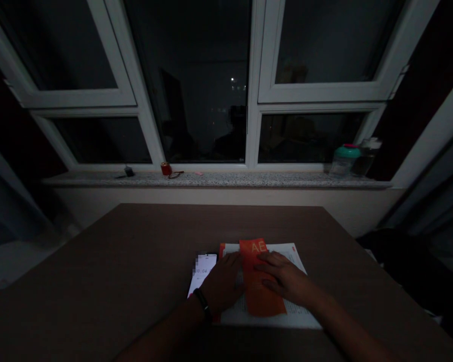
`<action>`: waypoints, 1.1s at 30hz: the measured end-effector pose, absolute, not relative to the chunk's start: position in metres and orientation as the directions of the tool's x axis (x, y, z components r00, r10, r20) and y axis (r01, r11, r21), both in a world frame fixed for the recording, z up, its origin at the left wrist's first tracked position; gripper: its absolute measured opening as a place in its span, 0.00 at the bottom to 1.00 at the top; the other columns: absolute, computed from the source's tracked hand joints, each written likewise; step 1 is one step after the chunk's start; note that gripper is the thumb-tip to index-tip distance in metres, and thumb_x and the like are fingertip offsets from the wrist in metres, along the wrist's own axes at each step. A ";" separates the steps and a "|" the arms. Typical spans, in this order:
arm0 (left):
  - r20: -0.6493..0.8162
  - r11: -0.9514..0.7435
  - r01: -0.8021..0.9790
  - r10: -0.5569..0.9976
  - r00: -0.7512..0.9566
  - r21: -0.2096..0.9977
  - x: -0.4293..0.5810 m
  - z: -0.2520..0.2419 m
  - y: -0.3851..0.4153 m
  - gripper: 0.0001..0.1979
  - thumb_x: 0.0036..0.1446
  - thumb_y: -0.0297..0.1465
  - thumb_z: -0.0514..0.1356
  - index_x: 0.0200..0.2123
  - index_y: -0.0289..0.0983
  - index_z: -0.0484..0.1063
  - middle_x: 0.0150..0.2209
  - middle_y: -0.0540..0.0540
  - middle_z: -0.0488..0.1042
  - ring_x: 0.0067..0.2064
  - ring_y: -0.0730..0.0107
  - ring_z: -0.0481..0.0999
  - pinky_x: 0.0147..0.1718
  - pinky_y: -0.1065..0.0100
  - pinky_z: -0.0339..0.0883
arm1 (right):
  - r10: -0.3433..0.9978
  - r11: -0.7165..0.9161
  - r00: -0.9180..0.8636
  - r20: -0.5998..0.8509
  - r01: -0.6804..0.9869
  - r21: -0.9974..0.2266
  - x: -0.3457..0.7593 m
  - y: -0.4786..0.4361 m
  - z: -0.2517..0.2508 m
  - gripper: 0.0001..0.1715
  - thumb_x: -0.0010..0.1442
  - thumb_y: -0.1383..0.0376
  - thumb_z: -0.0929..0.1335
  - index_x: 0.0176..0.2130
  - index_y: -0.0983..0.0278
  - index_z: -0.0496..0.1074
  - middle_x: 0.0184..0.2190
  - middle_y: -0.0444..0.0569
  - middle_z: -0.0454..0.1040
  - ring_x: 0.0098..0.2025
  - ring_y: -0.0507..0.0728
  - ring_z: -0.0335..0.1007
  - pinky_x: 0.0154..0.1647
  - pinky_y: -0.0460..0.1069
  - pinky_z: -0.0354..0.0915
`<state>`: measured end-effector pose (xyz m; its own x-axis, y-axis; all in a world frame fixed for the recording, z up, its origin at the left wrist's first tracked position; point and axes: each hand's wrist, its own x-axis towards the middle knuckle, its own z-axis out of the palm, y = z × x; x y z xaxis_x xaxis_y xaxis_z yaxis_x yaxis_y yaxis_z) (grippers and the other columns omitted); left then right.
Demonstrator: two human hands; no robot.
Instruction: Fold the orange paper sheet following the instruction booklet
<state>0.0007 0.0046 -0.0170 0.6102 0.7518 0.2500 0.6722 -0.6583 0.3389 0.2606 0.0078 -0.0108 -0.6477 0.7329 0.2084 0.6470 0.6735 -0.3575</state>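
A white printed sheet or open booklet [295, 315] lies on the table, and an orange folded paper [263, 299] with the letters "AE" near its top rests over its middle. My left hand [223, 282] lies with its fingers stretched out along the orange paper's left edge, a dark band on its wrist. My right hand [285, 275] rests on the right side of the orange paper, its fingers apart and pointing left. Just left of my left hand lies a lit phone [202, 271] showing a timer, partly covered by that hand.
The brown table [136, 261] reaches toward a window with a speckled stone sill [226, 179]. On the sill stand a small red object [166, 168], a dark small item [129, 171], and a teal-lidded container [345, 160] beside a clear bottle [366, 157]. Dark fabric [400, 266] lies right of the table.
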 end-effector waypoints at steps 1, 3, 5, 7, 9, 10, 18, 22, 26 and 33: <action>0.250 -0.659 0.672 0.752 0.610 0.339 0.001 -0.017 0.005 0.31 0.59 0.31 0.61 0.63 0.37 0.56 0.63 0.37 0.62 0.64 0.50 0.61 0.62 0.48 0.55 | 0.733 0.674 -0.648 0.208 0.648 -0.355 0.260 0.008 -0.011 0.22 0.66 0.59 0.66 0.58 0.57 0.72 0.63 0.54 0.66 0.64 0.66 0.59 0.65 0.63 0.56; 0.251 -0.659 0.670 0.751 0.611 0.340 0.000 -0.017 0.004 0.30 0.58 0.31 0.61 0.62 0.36 0.56 0.62 0.37 0.63 0.63 0.50 0.61 0.62 0.48 0.56 | 0.731 0.676 -0.648 0.213 0.645 -0.356 0.260 0.007 -0.011 0.22 0.66 0.60 0.66 0.58 0.57 0.72 0.62 0.55 0.66 0.64 0.66 0.59 0.65 0.64 0.56; 0.254 -0.659 0.668 0.751 0.609 0.346 0.001 -0.017 0.003 0.29 0.57 0.30 0.61 0.61 0.37 0.57 0.61 0.37 0.64 0.62 0.50 0.62 0.61 0.47 0.57 | 0.732 0.675 -0.644 0.222 0.641 -0.366 0.259 0.007 -0.009 0.22 0.66 0.60 0.66 0.58 0.57 0.72 0.62 0.55 0.66 0.64 0.66 0.60 0.64 0.64 0.56; 0.260 -0.653 0.668 0.756 0.600 0.357 0.002 -0.017 0.002 0.28 0.57 0.30 0.60 0.60 0.37 0.58 0.61 0.38 0.64 0.62 0.50 0.62 0.61 0.47 0.56 | 0.736 0.670 -0.639 0.226 0.637 -0.382 0.259 0.006 -0.008 0.22 0.65 0.60 0.67 0.58 0.57 0.72 0.62 0.54 0.67 0.63 0.66 0.60 0.64 0.63 0.57; 0.270 -0.638 0.675 0.769 0.580 0.369 0.005 -0.017 0.001 0.28 0.56 0.29 0.60 0.60 0.37 0.58 0.60 0.37 0.64 0.62 0.50 0.62 0.61 0.47 0.56 | 0.740 0.665 -0.636 0.221 0.639 -0.387 0.258 0.006 -0.007 0.22 0.65 0.60 0.67 0.58 0.57 0.72 0.62 0.54 0.67 0.63 0.66 0.60 0.64 0.63 0.57; 0.273 -0.630 0.681 0.776 0.568 0.374 0.006 -0.018 0.000 0.29 0.55 0.29 0.60 0.60 0.36 0.57 0.60 0.37 0.64 0.62 0.50 0.62 0.61 0.47 0.56 | 0.740 0.664 -0.637 0.217 0.641 -0.386 0.258 0.005 -0.007 0.22 0.65 0.60 0.66 0.58 0.57 0.72 0.62 0.54 0.67 0.64 0.66 0.60 0.64 0.63 0.57; 0.228 -0.575 0.721 0.817 0.529 0.387 0.010 -0.020 -0.004 0.35 0.51 0.26 0.58 0.63 0.35 0.54 0.62 0.36 0.62 0.64 0.49 0.59 0.63 0.47 0.54 | 0.742 0.662 -0.634 0.216 0.644 -0.384 0.258 0.005 -0.008 0.22 0.65 0.61 0.66 0.58 0.57 0.71 0.62 0.55 0.66 0.64 0.65 0.59 0.66 0.64 0.54; 0.217 -0.570 0.721 0.820 0.530 0.394 0.010 -0.019 -0.005 0.37 0.49 0.25 0.58 0.64 0.35 0.54 0.63 0.36 0.61 0.65 0.50 0.57 0.64 0.47 0.52 | 0.746 0.657 -0.636 0.197 0.656 -0.371 0.257 0.005 -0.008 0.22 0.66 0.60 0.66 0.58 0.57 0.71 0.63 0.55 0.66 0.65 0.65 0.59 0.67 0.64 0.53; 0.233 -0.584 0.710 0.811 0.537 0.394 0.009 -0.022 -0.004 0.36 0.50 0.24 0.58 0.63 0.36 0.54 0.63 0.37 0.61 0.65 0.50 0.57 0.63 0.46 0.53 | 0.748 0.656 -0.634 0.199 0.659 -0.368 0.256 0.005 -0.008 0.22 0.66 0.60 0.66 0.58 0.57 0.71 0.63 0.55 0.66 0.65 0.65 0.59 0.67 0.65 0.51; 0.231 -0.593 0.704 0.804 0.548 0.390 0.010 -0.015 -0.004 0.31 0.52 0.26 0.60 0.60 0.39 0.59 0.61 0.39 0.63 0.63 0.50 0.60 0.62 0.48 0.55 | 0.746 0.659 -0.629 0.217 0.651 -0.377 0.257 0.005 -0.008 0.21 0.65 0.60 0.66 0.57 0.57 0.72 0.62 0.55 0.67 0.64 0.66 0.60 0.65 0.65 0.54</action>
<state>0.0099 -0.0042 -0.0154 0.5485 0.8036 0.2311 0.7043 -0.5930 0.3903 0.2567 0.0050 -0.0078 -0.6289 0.7464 0.2175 0.6512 0.6586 -0.3771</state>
